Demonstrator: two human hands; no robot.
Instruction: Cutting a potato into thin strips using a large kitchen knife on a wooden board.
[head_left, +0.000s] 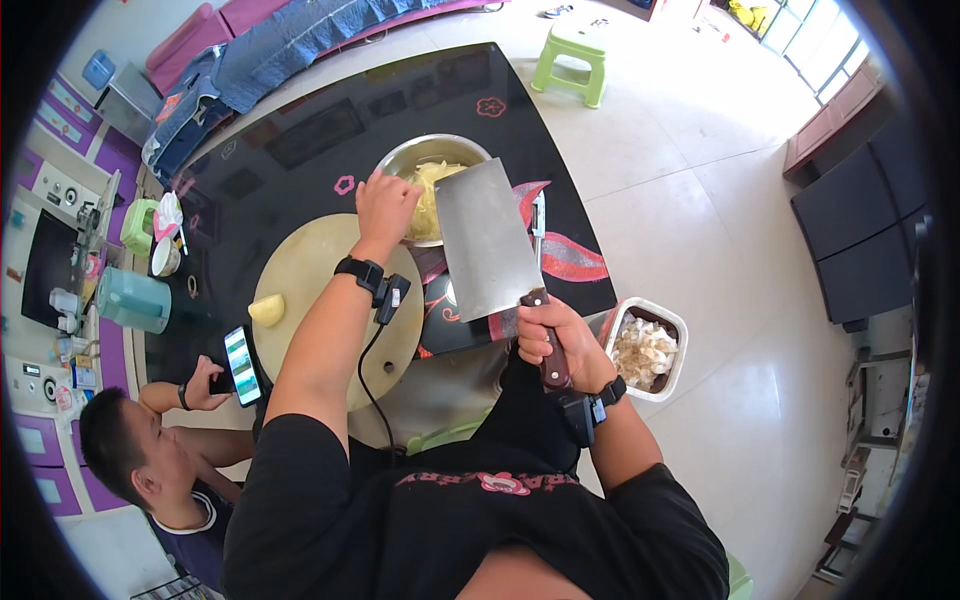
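Note:
My right hand (559, 337) grips the dark wooden handle (553, 352) of a cleaver. Its broad steel blade (487, 240) points away from me and covers part of the bowl's right side. My left hand (386, 211) is at the left rim of a metal bowl (391, 155), fingers bent toward the pale yellow strips, apparently cut potato (429, 210), inside. Whether those fingers hold anything is hidden. Under my left forearm lies a round cutting board (315, 255). A peeled potato piece (267, 310) rests near its left edge.
A peeler-like tool (538, 217) lies right of the blade on the black table (300, 180). At lower right stands a bin (675, 330) with scraps. Beside me at left, another person (142, 450) handles a phone (242, 366). A teal pitcher (135, 300) and green stool (574, 60) are farther off.

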